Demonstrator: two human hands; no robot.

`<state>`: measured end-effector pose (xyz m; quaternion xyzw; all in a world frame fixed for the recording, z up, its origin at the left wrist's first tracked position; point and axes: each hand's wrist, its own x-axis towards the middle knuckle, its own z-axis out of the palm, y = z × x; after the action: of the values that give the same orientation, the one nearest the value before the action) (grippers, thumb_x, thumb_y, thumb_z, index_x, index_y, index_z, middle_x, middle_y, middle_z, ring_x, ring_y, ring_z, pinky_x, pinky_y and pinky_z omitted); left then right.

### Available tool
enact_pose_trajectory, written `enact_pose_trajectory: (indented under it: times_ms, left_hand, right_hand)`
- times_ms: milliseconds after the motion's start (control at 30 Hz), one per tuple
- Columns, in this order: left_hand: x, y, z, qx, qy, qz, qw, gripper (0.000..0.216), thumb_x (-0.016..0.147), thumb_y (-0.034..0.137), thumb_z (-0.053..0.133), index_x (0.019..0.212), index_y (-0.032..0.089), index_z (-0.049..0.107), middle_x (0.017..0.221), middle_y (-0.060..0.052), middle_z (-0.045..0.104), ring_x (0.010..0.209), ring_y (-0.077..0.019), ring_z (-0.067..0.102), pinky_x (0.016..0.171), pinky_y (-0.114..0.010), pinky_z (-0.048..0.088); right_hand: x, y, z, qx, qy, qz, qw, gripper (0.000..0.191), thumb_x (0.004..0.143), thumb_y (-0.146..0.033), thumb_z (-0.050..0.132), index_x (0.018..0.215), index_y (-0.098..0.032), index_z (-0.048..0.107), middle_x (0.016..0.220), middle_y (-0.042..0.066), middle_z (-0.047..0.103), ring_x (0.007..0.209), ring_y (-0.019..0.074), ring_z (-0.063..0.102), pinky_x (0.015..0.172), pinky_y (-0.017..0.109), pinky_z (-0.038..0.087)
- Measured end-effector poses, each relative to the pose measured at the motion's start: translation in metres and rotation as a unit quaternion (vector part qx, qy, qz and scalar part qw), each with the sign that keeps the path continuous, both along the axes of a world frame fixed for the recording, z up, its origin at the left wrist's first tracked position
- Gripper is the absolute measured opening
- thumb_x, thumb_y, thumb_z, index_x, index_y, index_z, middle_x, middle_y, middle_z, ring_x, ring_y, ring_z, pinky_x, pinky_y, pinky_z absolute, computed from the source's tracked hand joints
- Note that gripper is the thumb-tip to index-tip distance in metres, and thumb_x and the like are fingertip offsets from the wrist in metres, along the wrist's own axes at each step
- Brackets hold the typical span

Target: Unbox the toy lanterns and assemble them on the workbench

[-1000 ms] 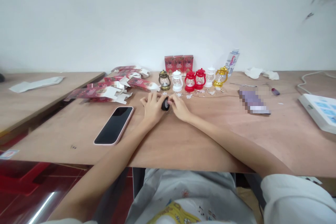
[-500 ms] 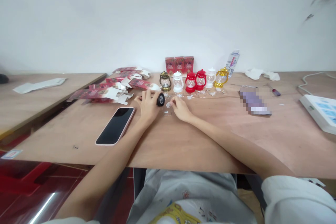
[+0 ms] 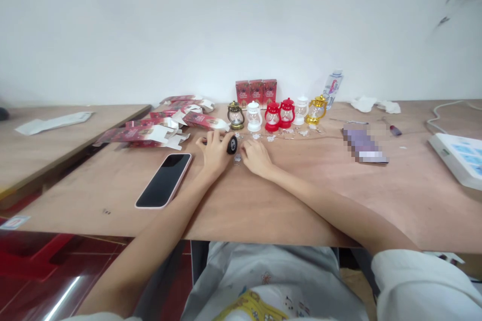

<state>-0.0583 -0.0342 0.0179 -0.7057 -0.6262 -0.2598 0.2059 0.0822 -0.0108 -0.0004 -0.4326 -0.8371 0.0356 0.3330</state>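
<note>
My left hand (image 3: 216, 153) is wrapped round a small black lantern (image 3: 232, 145), tipped on its side with its round base facing right. Most of its body is hidden by my fingers. Just right of that base, my right hand (image 3: 256, 157) is closed with its fingertips together. Whatever they hold is hidden. A small clear piece (image 3: 237, 159) lies on the table between the two hands. Behind them stands a row of small lanterns: a bronze one (image 3: 236, 116), a white one (image 3: 254, 118), a red one (image 3: 272, 118) and a gold one (image 3: 315, 111) among them.
Flattened red boxes (image 3: 145, 131) are heaped at left, near a phone (image 3: 163, 181). Red boxes (image 3: 256, 93) stand by the wall beside a bottle (image 3: 333, 89). Small clear pieces (image 3: 271, 138) lie before the lanterns. At right are a purple packet (image 3: 363, 143) and a white device (image 3: 457, 160).
My right hand has moved slightly left, closer to the black lantern's base. The clear piece that showed at its fingertips is now hidden. My left hand keeps its hold.
</note>
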Motion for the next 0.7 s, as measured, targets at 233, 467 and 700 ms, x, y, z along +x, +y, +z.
enact_pose_trajectory:
  times_ms: [233,467,700]
  left_hand:
    - [0.001,-0.001,-0.001,-0.006,0.012,-0.015,1.0,0.033,0.084,0.023,0.048,0.116,0.026,0.058,0.112,-0.014,0.056,0.106,-0.0309,0.043,0.082,-0.046,0.023]
    - [0.0,0.0,-0.004,0.002,0.01,-0.019,1.0,0.032,0.083,0.024,0.049,0.115,0.025,0.058,0.111,-0.014,0.056,0.105,-0.0304,0.044,0.083,-0.045,0.023]
    - [-0.002,0.001,-0.005,0.007,0.024,-0.03,0.999,0.031,0.083,0.023,0.051,0.114,0.025,0.058,0.11,-0.013,0.057,0.105,-0.0299,0.045,0.081,-0.044,0.024]
  right_hand:
    - [-0.001,-0.003,0.003,0.037,0.105,0.063,0.992,0.016,0.089,-0.023,0.047,0.088,-0.019,0.063,0.091,0.007,0.063,0.088,0.0198,0.056,0.082,0.031,0.042]
    - [-0.003,0.007,-0.003,-0.021,0.183,0.093,0.978,0.01,0.086,-0.022,0.054,0.082,-0.02,0.064,0.085,0.003,0.062,0.08,0.0167,0.056,0.076,0.028,0.044]
    - [-0.004,0.012,-0.004,-0.068,0.228,0.134,0.962,0.005,0.082,-0.019,0.057,0.077,-0.02,0.057,0.08,0.001,0.061,0.073,0.0151,0.055,0.07,0.026,0.043]
